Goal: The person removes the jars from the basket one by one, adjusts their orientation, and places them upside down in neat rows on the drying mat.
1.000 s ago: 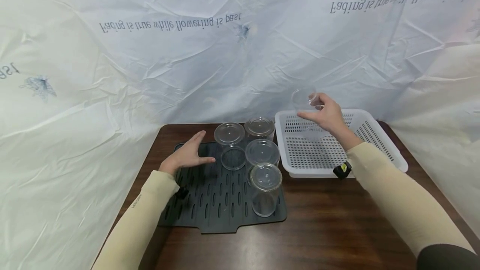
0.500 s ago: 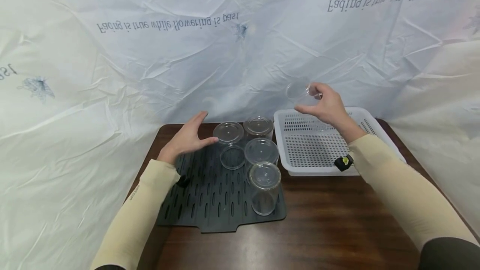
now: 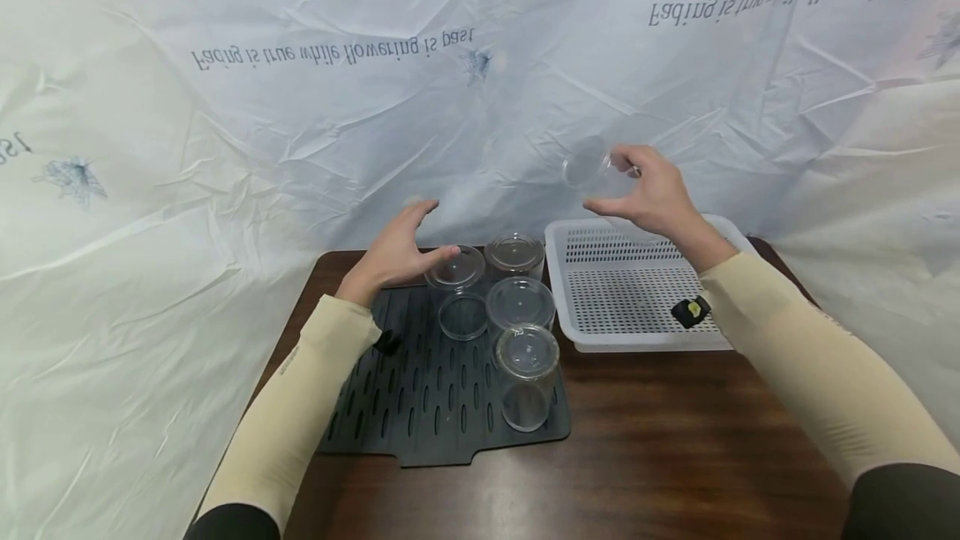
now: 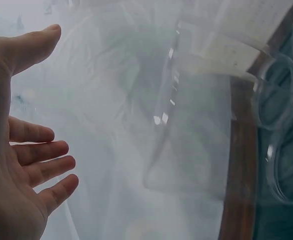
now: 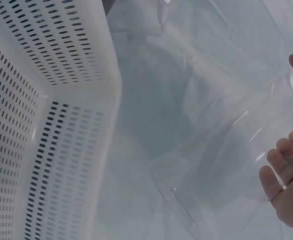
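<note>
My right hand [image 3: 652,198] grips a clear jar [image 3: 587,163], raised over the back of the white basket [image 3: 568,290]. In the right wrist view the jar [image 5: 221,150] lies tilted, its far end pointing away from the fingers. My left hand [image 3: 397,250] holds nothing; its thumb and fingers are spread apart. The left thumb overlaps the rim of the back-left jar [image 3: 459,277] in the head view, and whether they touch cannot be told there. A see-through container [image 4: 196,130] appears apart from the left hand in the left wrist view.
Several clear jars, among them a front one [image 3: 527,377], stand close together along the right side of a black slotted mat [image 3: 435,423]. The mat lies on a dark wooden table [image 3: 660,440]. A white printed sheet [image 3: 300,140] hangs behind.
My left hand has risen and shifted right, toward the back-left jar. My right hand has lifted the held jar higher and slightly to the left.
</note>
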The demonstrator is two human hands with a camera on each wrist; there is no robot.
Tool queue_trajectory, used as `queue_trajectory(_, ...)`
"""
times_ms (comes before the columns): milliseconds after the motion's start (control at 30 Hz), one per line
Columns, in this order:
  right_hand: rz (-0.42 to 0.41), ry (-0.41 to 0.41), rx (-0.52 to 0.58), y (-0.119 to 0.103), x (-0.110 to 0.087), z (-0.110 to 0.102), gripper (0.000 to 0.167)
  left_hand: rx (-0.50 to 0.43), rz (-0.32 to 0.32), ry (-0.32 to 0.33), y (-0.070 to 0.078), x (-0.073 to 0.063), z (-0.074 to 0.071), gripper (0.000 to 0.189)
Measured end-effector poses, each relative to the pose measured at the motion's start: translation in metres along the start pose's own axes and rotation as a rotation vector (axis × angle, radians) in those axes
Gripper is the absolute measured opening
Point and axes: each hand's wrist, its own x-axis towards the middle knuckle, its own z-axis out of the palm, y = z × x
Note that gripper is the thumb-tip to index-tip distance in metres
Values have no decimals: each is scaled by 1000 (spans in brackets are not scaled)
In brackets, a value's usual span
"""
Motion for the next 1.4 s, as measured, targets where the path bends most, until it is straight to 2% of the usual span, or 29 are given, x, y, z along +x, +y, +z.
queue_trajectory(200, -70, -8, -24, -9, 2, 2, 76, -53, 54, 50, 13, 11, -3, 92)
queue_trajectory(400, -113, -16, -60, -17, 5, 6, 79, -137, 59, 82, 24, 19, -4, 89)
queue_trajectory(600, -140, -38, -103, -25, 7, 7, 82, -169, 76, 112, 33, 26, -5, 85)
queue_trajectory(867, -168, -53, -130, -31, 11, 13, 86, -212, 85, 123, 45, 35, -6, 86)
queue_trajectory(1167, -222, -83, -170, -46, 12, 20, 88, -300, 127, 139, 58, 43, -1, 83)
queue_trajectory(1400, -256, -101, -178, -53, 13, 26, 89, -333, 146, 145, 65, 49, 0, 81)
